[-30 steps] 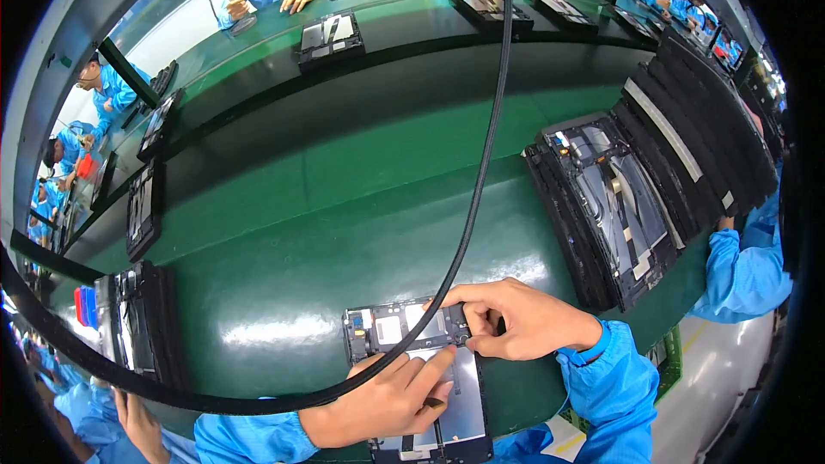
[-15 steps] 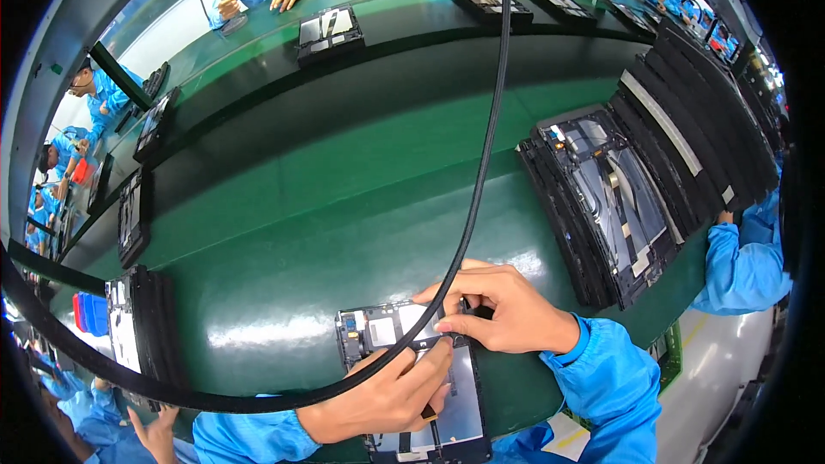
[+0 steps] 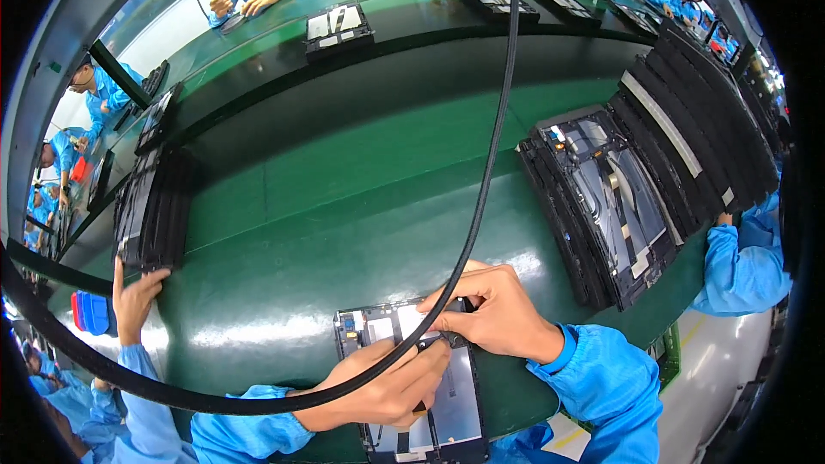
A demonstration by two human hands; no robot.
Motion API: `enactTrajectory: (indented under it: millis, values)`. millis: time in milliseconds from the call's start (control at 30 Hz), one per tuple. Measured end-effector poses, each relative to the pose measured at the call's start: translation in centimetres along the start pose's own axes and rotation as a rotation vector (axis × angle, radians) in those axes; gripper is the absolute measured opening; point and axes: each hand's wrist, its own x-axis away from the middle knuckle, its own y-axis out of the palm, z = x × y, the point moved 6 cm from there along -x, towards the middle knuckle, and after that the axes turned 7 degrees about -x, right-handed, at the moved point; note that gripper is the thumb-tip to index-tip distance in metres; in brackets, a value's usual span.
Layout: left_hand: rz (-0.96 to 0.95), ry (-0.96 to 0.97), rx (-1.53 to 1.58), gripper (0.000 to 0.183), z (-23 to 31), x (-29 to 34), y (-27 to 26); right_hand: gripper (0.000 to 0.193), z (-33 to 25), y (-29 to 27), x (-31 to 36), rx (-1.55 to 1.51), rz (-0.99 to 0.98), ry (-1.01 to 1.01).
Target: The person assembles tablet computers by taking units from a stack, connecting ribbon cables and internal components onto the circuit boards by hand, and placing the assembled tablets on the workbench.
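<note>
the flat, rectangular, black-framed electronic panel lies on the glossy green worktop, partly covered by hands. left bare hand: fingers close together over the panel; grip cannot be determined. right bare hand: thumb and forefinger nearly together at the panel's upper part; pinching cannot be determined

A brightly lit green bench is streaked by glare at 4 and 8 o'clock — shadow is cast below the shelf at 12 — and edges are bowed near blackened corners.
</note>
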Motion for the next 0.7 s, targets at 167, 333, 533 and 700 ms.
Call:
enactTrajectory:
  millis: [167, 333, 533, 700]
  values:
    - [-0.015, 0.055, -0.050, 0.049, 0.1, -0.4, -0.5, 0.038, -0.7, -0.2, -0.2, 0.047, -0.033, -0.016]
    - [-0.024, 0.039, -0.018, 0.048, -0.1, -0.2, -0.2, 0.073, -2.1, -1.2, -0.2, -0.044, -0.260, 0.071]
    - [-0.013, 0.005, 0.023, 0.047, -0.1, 0.1, 0.0, 0.085, -0.9, -0.5, 0.7, -0.036, -0.440, 0.321]
    - [-0.020, 0.011, 0.048, 0.046, -0.2, 0.1, 0.1, 0.086, -1.1, -0.4, 0.7, -0.064, -0.433, 0.297]
